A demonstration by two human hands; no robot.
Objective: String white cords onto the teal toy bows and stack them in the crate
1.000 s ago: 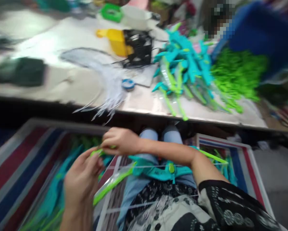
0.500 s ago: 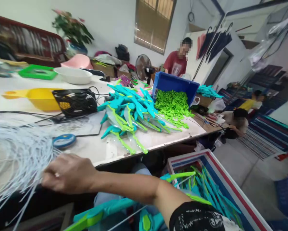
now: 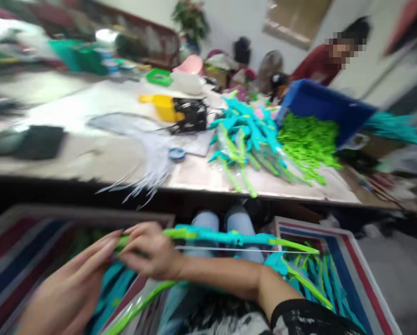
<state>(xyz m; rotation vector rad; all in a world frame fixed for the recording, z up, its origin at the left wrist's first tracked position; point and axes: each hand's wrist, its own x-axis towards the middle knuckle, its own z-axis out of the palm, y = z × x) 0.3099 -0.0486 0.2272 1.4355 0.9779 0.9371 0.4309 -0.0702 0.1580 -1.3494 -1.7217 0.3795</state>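
A teal and green toy bow (image 3: 236, 237) lies level across my lap, a white string (image 3: 222, 250) running along it. My right hand (image 3: 148, 251) is closed around its left green end. My left hand (image 3: 72, 279) pinches the tip of that same end, fingers together, beside the right hand. Blur and the fingers hide the tip itself. Below, a second toy bow (image 3: 142, 302) with green limbs rests on my lap. A bundle of white strings (image 3: 154, 156) hangs over the table edge in front of me.
Striped crates (image 3: 358, 260) with toy bows stand at both sides. On the table (image 3: 197, 174) lie a pile of teal and green bows (image 3: 250, 135), a tipped blue bin (image 3: 334, 102) of green pieces (image 3: 309, 139), a small fan (image 3: 190, 114) and a blue tape roll (image 3: 176, 154). A person in red stands behind.
My right hand has moved from the white strings to the bow's end. The bow has risen from my lap, and my left hand has come into view. The camera has turned left.
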